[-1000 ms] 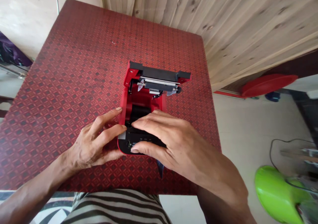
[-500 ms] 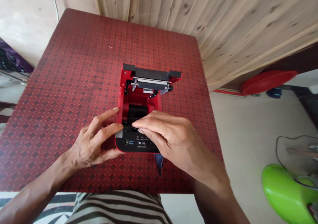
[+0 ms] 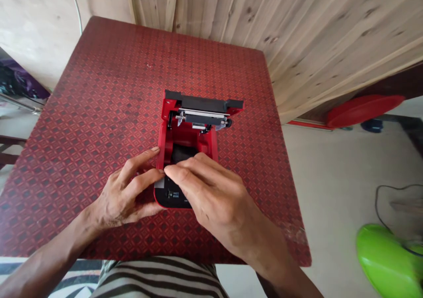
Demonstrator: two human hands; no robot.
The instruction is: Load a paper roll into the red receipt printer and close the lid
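Note:
A small red printer [image 3: 190, 144] with a black front panel stands on the red patterned table [image 3: 99, 113]. Its lid [image 3: 203, 104] is swung up, showing a metal bar and a dark paper bay. My left hand [image 3: 127, 194] grips the printer's left side, thumb under the front corner, fingers curled on the edge. My right hand [image 3: 206, 194] lies over the black front panel, its fingers together and reaching toward the left front edge of the bay. Whatever is under those fingertips is hidden.
A wooden plank wall [image 3: 297, 34] runs behind the table. On the floor to the right lie a red basin [image 3: 363, 108], a cable [image 3: 386, 196] and a bright green object [image 3: 390, 258]. My striped clothing [image 3: 155, 278] shows at the near table edge.
My right hand slid left and forward across the front panel, now covering most of it. My left hand kept its hold on the printer's side. The view shifted slightly.

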